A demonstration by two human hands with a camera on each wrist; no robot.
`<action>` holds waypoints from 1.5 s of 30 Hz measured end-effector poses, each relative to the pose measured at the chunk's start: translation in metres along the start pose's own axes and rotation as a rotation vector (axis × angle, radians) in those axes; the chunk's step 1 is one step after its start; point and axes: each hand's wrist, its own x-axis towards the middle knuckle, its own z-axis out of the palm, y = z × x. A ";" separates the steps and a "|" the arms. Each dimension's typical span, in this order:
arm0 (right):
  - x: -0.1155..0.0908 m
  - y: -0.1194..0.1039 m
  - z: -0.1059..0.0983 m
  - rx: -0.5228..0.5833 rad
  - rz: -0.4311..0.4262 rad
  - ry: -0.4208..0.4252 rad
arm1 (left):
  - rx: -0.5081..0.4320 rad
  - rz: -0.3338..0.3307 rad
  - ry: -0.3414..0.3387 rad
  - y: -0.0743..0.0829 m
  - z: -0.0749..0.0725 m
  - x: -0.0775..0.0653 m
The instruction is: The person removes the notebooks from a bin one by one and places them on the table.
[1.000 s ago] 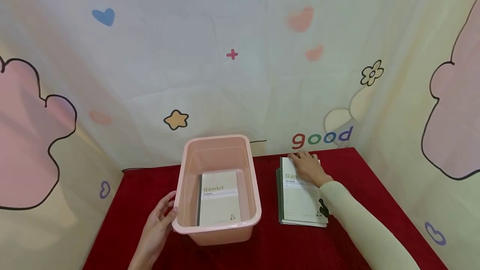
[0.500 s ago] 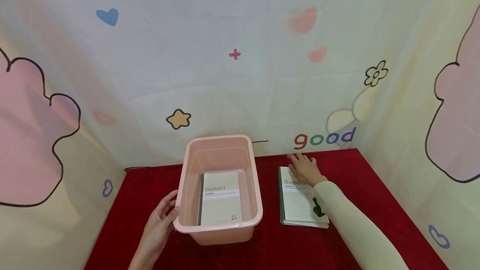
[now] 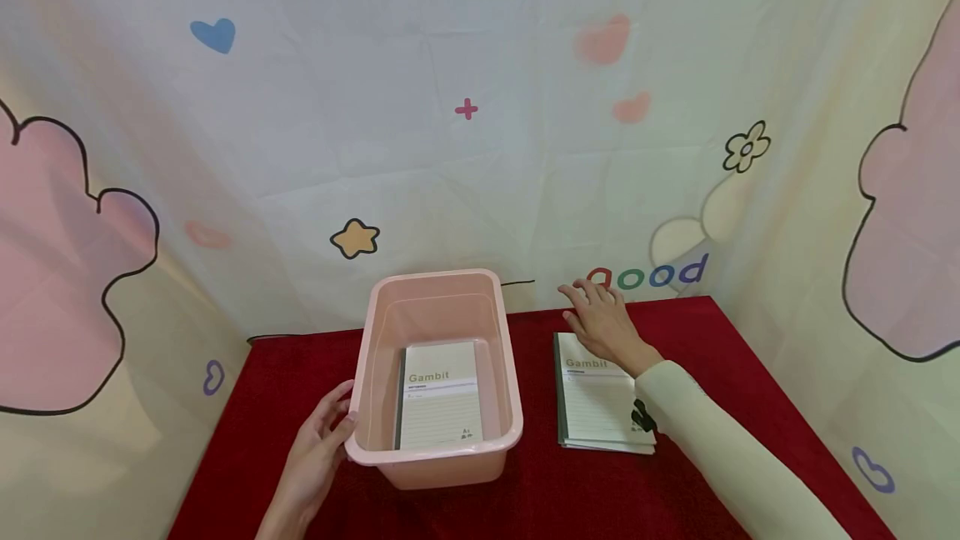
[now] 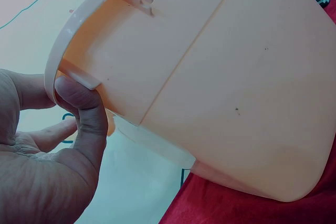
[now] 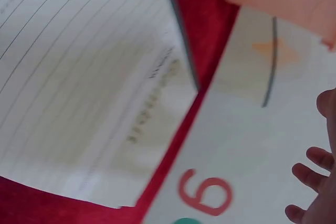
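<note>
A pink plastic basin (image 3: 512,373) stands left of the middle on the red cloth. Inside it lies a notebook (image 3: 442,407) marked "Gambit", cover up. My left hand (image 3: 315,448) grips the basin's rim at its near left; the left wrist view has the thumb (image 4: 81,95) bent against the rim's underside. To the right lies a small stack of similar notebooks (image 3: 600,411) with dark spines. Over the far end of that stack is my right hand (image 3: 602,325), its fingers spread and holding nothing. In the right wrist view, its fingertips are apart from the notebook cover (image 5: 79,93).
Red cloth (image 3: 532,490) covers the table. A pale curtain (image 3: 300,107) with printed hearts, stars and the word "good" hangs right behind the table's back edge and along both sides. A gap of cloth separates basin and stack.
The top notebook has slid toward me, into line with the stack. My right hand has lifted off the stack and moved slightly left. My left hand stays on the basin rim.
</note>
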 end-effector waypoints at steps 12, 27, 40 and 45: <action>-0.004 -0.030 -0.053 -0.028 -0.105 0.132 | 0.004 -0.011 0.000 0.001 0.001 0.000; 0.009 -0.087 -0.100 0.039 -0.234 0.218 | 0.014 0.022 -0.002 -0.001 -0.001 0.000; 0.037 -0.133 -0.108 0.043 -0.313 0.241 | 0.034 0.006 0.021 0.002 -0.001 0.001; 0.050 -0.149 -0.108 0.054 -0.334 0.237 | 0.039 0.012 0.024 0.003 -0.001 0.001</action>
